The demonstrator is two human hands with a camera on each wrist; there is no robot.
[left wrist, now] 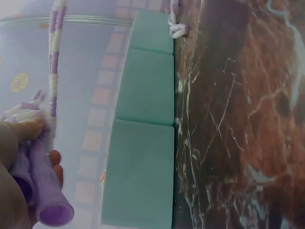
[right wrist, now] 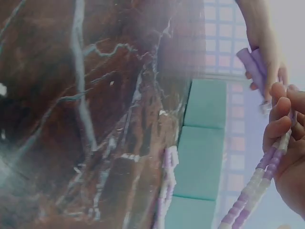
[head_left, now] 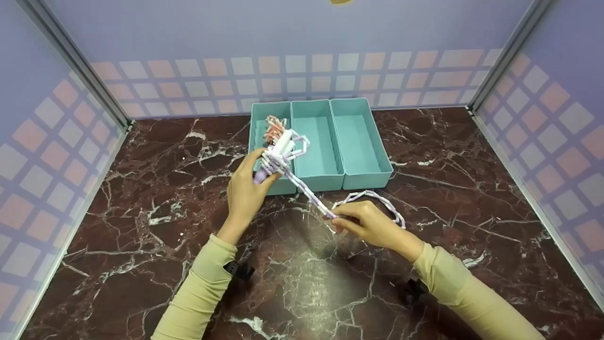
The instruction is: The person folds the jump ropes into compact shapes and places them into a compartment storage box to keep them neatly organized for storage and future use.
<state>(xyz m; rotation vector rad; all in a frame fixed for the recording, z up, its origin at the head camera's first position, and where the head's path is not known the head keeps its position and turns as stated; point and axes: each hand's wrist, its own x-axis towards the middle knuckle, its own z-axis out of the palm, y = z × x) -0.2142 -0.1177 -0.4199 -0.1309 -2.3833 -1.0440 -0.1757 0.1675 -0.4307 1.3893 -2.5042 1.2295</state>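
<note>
My left hand point(head_left: 246, 189) grips a beaded jump rope point(head_left: 304, 188) by its purple handles point(left wrist: 47, 188), with some bead loops bunched at the fingers. The rope is purple and white. Its doubled strands run taut to my right hand point(head_left: 370, 224), which pinches them between thumb and curled fingers. Past the right hand, a loose loop of rope hangs in a curve close over the tabletop. The left hand is above the front of the left teal bin point(head_left: 276, 188). Inside that bin, an orange and white beaded bundle point(head_left: 273, 128) is partly hidden behind the held rope.
A middle teal bin point(head_left: 323, 182) and a right teal bin point(head_left: 370, 181) stand side by side with the left one, near the back wall point(head_left: 302, 28). Patterned panels also border both sides of the dark marbled table point(head_left: 155, 189).
</note>
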